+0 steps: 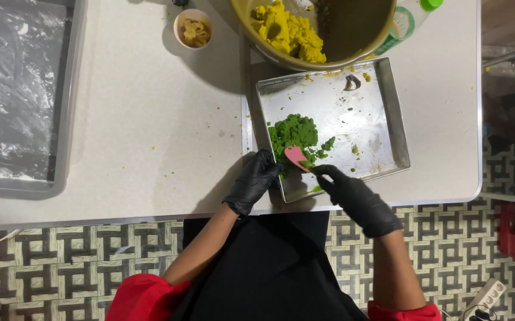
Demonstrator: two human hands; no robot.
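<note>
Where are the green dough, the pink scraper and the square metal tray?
green dough [294, 131], head view, on the middle of the lump.
pink scraper [295, 156], head view, on the flat blade.
square metal tray [395, 113], head view, on its right wall.

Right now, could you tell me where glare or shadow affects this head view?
Head view: soft glare whitens the metal tray; the left hand and right hand cast shadows onto the white table; the big bowl shades the table beside it; the green dough stays sharp.
</note>
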